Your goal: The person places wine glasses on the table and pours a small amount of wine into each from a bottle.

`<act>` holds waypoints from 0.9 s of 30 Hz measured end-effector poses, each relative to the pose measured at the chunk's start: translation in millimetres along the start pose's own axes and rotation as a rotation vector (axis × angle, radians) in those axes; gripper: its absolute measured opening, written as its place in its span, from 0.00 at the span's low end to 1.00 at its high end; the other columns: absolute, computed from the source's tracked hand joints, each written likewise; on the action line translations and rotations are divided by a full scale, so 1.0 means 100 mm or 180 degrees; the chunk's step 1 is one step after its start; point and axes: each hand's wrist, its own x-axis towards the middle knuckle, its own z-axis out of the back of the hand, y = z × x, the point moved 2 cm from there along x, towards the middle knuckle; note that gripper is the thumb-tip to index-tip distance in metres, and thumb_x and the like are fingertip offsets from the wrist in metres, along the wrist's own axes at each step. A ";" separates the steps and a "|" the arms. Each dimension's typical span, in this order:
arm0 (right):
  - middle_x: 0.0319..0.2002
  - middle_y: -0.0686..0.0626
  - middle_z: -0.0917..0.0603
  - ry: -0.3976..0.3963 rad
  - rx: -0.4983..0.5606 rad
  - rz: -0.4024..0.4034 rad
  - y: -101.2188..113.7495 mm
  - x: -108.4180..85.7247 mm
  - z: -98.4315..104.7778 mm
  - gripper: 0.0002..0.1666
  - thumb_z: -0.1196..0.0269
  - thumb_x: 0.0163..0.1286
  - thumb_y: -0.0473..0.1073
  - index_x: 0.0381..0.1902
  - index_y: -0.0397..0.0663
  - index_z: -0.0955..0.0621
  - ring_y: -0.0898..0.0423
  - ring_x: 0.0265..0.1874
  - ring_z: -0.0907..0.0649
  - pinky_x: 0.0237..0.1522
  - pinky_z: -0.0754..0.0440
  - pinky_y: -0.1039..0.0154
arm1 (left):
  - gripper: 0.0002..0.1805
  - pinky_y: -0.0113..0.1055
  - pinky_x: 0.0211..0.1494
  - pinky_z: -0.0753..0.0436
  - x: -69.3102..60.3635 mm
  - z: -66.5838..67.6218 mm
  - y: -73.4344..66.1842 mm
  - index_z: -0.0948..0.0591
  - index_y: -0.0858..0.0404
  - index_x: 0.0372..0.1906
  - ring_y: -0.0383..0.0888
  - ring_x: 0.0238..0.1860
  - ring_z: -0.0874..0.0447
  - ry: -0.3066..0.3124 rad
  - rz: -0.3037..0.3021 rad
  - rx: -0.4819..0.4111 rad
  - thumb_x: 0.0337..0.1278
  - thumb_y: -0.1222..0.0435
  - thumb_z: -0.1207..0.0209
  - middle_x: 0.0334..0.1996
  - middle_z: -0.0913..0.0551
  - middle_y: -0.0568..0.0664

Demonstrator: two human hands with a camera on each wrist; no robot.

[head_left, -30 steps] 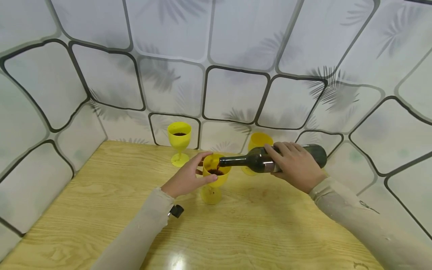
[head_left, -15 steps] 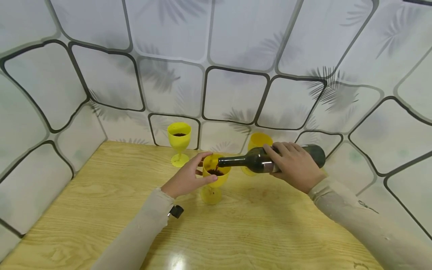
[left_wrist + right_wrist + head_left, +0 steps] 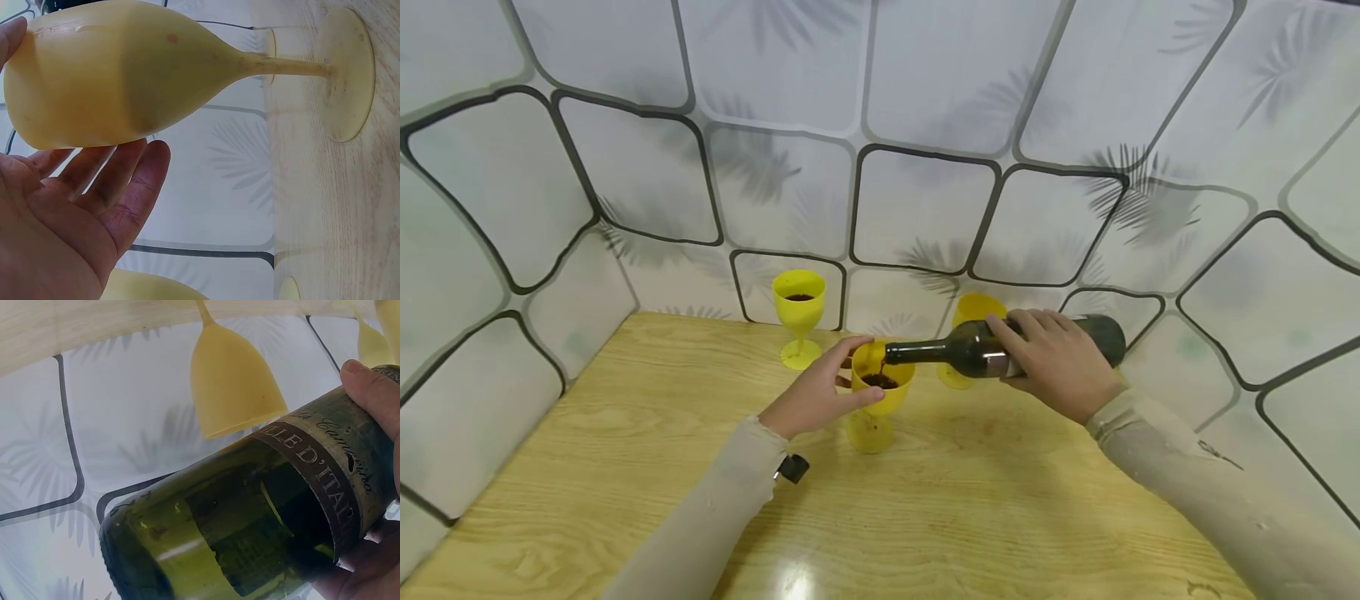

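Observation:
My left hand [image 3: 818,395] steadies a yellow wine goblet [image 3: 880,405] by its bowl, thumb on the near side and fingers round the far side. The goblet [image 3: 137,72] stands upright, its foot on the table. Dark red liquid [image 3: 880,381] lies in the bowl. With my right hand [image 3: 1063,362] I grip a dark green wine bottle [image 3: 973,348] round its labelled body and hold it nearly level. The bottle's mouth is over the goblet's rim, and a thin red stream runs from it. In the right wrist view the labelled bottle [image 3: 250,531] slants, base toward the lower left.
A second yellow goblet [image 3: 799,310] with dark liquid stands at the back left near the wall. Another yellow goblet [image 3: 977,307] stands behind the bottle, partly hidden by it. The wood-grain table [image 3: 880,525] meets patterned walls [image 3: 925,212] at the back and left.
The bottle's neck and shoulder have risen very slightly, and the red stream goes on running. My left hand and the goblet have stayed in place.

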 end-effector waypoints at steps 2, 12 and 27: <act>0.52 0.33 0.20 0.0013 0.0000 0.0000 0.00 0.00 0.00 0.55 0.15 0.46 0.54 0.68 0.42 0.27 0.34 0.51 0.18 0.57 0.19 0.40 | 0.47 0.46 0.64 0.20 0.00 0.00 0.00 0.40 0.52 0.81 0.45 0.66 0.26 -0.0001 0.0010 -0.0004 0.63 0.42 0.33 0.77 0.37 0.43; 0.51 0.34 0.20 0.0001 0.0002 0.0010 0.01 0.02 -0.01 0.55 0.14 0.46 0.54 0.68 0.42 0.27 0.35 0.50 0.18 0.57 0.20 0.40 | 0.46 0.46 0.64 0.20 0.00 0.00 -0.01 0.40 0.49 0.80 0.45 0.64 0.25 0.0018 0.0032 -0.0058 0.63 0.43 0.33 0.73 0.32 0.43; 0.51 0.34 0.20 -0.0011 -0.0043 0.0018 0.04 0.02 -0.02 0.55 0.14 0.46 0.53 0.69 0.41 0.26 0.35 0.49 0.18 0.58 0.20 0.41 | 0.47 0.46 0.64 0.20 0.00 0.00 -0.01 0.40 0.50 0.80 0.44 0.63 0.25 0.0011 0.0041 -0.0039 0.63 0.42 0.33 0.74 0.33 0.43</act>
